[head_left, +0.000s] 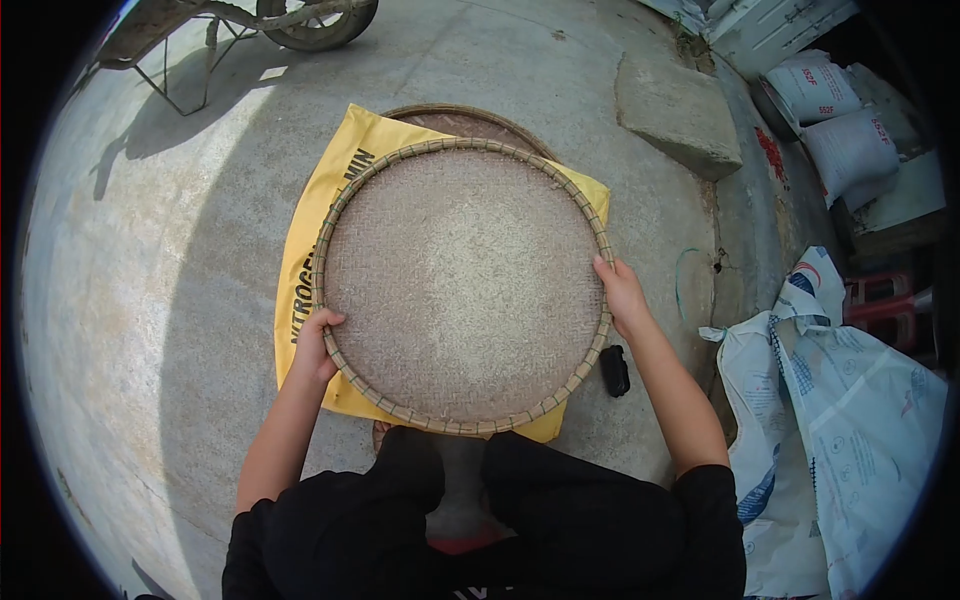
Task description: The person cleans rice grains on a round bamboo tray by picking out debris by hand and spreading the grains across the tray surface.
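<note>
A round woven winnowing basket (375, 250) with a bound bamboo rim is held out over my knees. Pale grains, apparently rice (485, 270), lie spread in a thin layer across its middle and right side. My left hand (318, 345) grips the rim at the lower left, thumb over the edge. On the right side, my right hand (622, 295) clasps the rim the same way. Beneath the basket is a yellow sack (305, 260) with black lettering. A second round woven tray (470, 120) shows partly behind the basket at the top; the rest of it is hidden.
A small black object (614, 371) lies on the concrete floor beside my right forearm. White printed sacks (850, 420) stand at the right, with a red plastic stool (880, 310) behind. A concrete block (675, 115) sits at upper right, and a wheelbarrow wheel (318, 25) at upper left.
</note>
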The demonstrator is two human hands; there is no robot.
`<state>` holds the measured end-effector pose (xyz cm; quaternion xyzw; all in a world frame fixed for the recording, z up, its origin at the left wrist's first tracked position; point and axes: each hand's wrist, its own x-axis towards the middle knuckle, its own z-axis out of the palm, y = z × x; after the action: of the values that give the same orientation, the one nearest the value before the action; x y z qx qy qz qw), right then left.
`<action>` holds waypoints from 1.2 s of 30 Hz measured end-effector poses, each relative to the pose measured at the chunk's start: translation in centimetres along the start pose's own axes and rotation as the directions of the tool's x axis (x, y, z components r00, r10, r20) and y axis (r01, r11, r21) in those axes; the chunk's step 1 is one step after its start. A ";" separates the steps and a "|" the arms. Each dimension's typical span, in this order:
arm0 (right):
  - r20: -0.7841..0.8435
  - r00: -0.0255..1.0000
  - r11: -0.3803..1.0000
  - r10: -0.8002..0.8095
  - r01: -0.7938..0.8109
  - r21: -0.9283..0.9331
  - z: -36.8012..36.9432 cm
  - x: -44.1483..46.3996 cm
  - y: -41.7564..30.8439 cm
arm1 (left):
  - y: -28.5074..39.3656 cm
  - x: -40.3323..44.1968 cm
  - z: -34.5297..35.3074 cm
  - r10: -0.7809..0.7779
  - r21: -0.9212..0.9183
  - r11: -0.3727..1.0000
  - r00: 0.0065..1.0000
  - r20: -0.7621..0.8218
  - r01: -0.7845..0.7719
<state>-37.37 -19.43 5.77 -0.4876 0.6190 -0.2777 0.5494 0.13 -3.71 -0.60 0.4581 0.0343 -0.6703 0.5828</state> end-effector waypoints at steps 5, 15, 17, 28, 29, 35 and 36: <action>0.006 0.999 0.991 -0.032 0.031 0.129 -2.6 2.5 1.0 | -3.0 -2.1 2.4 0.078 0.046 0.996 0.995 0.061 -0.081; 0.099 0.994 0.924 0.051 -0.085 0.374 -1.9 -0.4 6.7 | -2.5 -2.1 2.0 0.164 0.279 0.941 0.980 0.115 -0.191; 0.143 0.985 0.894 0.098 -0.150 0.422 -2.3 -0.9 7.3 | -1.1 -0.8 0.9 0.192 0.356 0.908 0.974 0.119 -0.222; -0.067 0.996 0.806 0.065 -0.013 0.592 0.9 -2.8 8.5 | -1.5 -2.5 10.9 -0.204 0.350 -0.798 0.766 0.609 -0.491; -0.075 0.995 0.802 0.062 -0.005 0.597 1.0 -2.8 8.3 | -2.6 -2.0 11.2 -0.210 0.339 -0.800 0.761 0.614 -0.495; -0.091 0.995 0.820 0.040 0.020 0.572 0.3 -4.0 7.2 | -7.3 -0.1 15.4 -0.364 0.206 -0.705 0.596 0.716 -0.678; -0.075 0.996 0.814 0.039 0.012 0.581 0.3 -4.3 6.9 | -7.6 -0.1 16.1 -0.399 0.136 -0.690 0.530 0.748 -0.711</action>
<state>-39.46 -12.88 1.34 -0.2803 0.5306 -0.4696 0.6475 -15.35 -10.60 5.03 0.3863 -0.9149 -0.1172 -0.0102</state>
